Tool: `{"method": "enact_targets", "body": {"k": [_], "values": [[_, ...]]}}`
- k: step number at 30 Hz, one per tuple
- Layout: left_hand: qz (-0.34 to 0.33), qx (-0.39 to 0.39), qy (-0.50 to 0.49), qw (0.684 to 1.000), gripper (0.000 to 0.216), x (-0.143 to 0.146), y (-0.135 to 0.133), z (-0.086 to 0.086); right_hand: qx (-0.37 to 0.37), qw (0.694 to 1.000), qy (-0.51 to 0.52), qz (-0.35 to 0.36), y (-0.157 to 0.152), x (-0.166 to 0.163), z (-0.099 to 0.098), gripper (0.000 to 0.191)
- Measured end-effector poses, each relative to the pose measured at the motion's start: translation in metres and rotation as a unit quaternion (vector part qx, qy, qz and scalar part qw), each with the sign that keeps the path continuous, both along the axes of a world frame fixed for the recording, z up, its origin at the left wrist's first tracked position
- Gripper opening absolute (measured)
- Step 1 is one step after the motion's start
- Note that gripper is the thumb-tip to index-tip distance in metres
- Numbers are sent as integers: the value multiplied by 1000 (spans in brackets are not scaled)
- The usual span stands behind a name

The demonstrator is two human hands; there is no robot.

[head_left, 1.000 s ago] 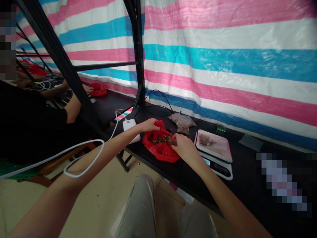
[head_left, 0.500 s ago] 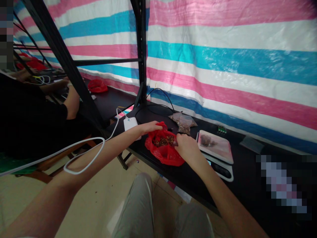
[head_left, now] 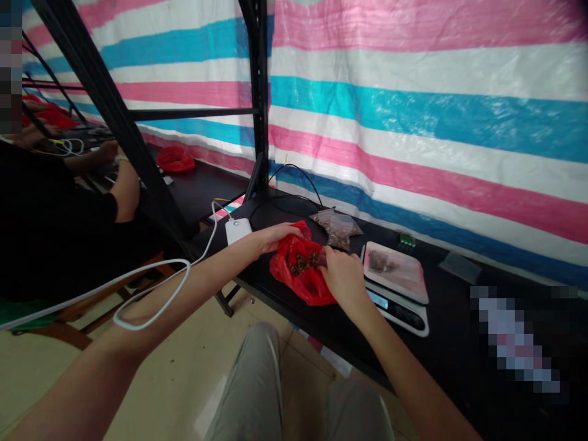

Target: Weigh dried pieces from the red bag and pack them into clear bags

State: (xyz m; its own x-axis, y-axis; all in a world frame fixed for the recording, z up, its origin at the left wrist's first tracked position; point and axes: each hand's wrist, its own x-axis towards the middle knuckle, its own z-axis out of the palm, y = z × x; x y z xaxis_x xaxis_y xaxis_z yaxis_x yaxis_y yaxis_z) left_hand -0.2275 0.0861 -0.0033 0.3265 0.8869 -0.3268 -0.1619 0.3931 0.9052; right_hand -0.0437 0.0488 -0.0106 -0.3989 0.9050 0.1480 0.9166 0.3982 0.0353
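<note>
A red plastic bag [head_left: 316, 294] lies opened on the dark table, with small brown pieces [head_left: 303, 262] inside. My left hand [head_left: 281, 236] grips the bag's far left rim. At the bag's right side, my right hand [head_left: 342, 272] has its fingers curled over the opening, beside the brown pieces. Something dark shows at those fingertips, too small to name. Just right of that hand, a kitchen scale [head_left: 420, 321] bears a clear bag [head_left: 383, 261] with brown bits in it. Behind the red bag lie filled clear zip bags [head_left: 342, 229].
A white box with a cable [head_left: 237, 231] sits left of the red bag. A flat clear bag [head_left: 459, 266] and green batteries [head_left: 407, 239] lie beyond the scale. A black frame post [head_left: 261, 92] rises at the back. At left, a person in black sits near another red bag [head_left: 176, 159].
My right hand has shifted a little left at the bag's opening, and more of the scale's lit display shows. My left hand keeps its hold on the rim. The whole view has shifted slightly.
</note>
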Motion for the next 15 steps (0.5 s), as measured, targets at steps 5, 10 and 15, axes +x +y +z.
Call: {"method": "enact_targets", "body": {"k": [5, 10, 15], "values": [[15, 46, 15, 999, 12, 1, 1, 10, 28, 998, 52, -10, 1, 1, -9, 23], [9, 80, 30, 996, 13, 11, 0, 22, 33, 994, 108, -3, 8, 3, -20, 26], [25, 84, 41, 995, 11, 19, 3, 32, 7, 981, 195, 2, 14, 5, -29, 28]]}}
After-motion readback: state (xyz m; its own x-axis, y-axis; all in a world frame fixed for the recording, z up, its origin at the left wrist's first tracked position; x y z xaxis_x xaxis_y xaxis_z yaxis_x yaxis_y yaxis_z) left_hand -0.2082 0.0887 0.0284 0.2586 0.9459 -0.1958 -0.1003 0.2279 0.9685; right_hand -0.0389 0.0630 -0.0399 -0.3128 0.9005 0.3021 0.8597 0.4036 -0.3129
